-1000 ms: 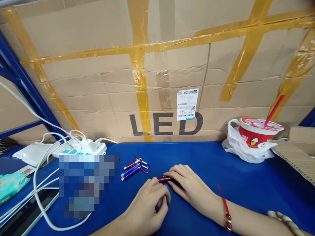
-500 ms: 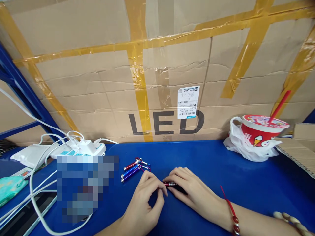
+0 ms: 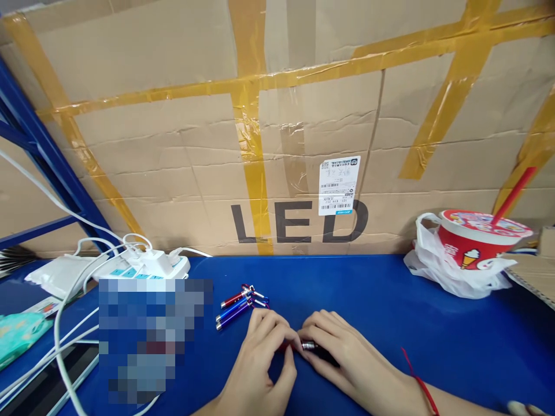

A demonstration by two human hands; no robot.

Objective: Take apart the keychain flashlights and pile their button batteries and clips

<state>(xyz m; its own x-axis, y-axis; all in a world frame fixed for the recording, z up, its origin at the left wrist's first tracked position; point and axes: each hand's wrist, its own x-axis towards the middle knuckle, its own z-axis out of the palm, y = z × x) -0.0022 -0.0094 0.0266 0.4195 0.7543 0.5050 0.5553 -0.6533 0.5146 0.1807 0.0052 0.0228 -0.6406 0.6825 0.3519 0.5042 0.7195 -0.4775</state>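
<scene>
Low in the middle of the view, my left hand (image 3: 266, 352) and my right hand (image 3: 336, 349) meet over a small red mini flashlight (image 3: 308, 345). The left fingers are curled round its red body, which they mostly cover. My right fingertips pinch its other end, where a short silver section shows between the hands. Just beyond my left hand, a red mini flashlight (image 3: 233, 299), a blue one (image 3: 232, 311) and a purple one (image 3: 232, 319) lie side by side on the blue table (image 3: 368, 300), with small carabiner clips at their right ends.
A large taped cardboard box (image 3: 195, 173) stands behind the table. At left are a white power strip (image 3: 151, 263) with several cables, a phone-like device (image 3: 39, 387) and a pixelated patch. A red cup (image 3: 472, 245) with a straw sits in a white bag (image 3: 455, 277) at right.
The camera view has shifted slightly, so everything sits a little lower and further right. Both hands keep hold of the flashlight; less of its red body shows between them now.
</scene>
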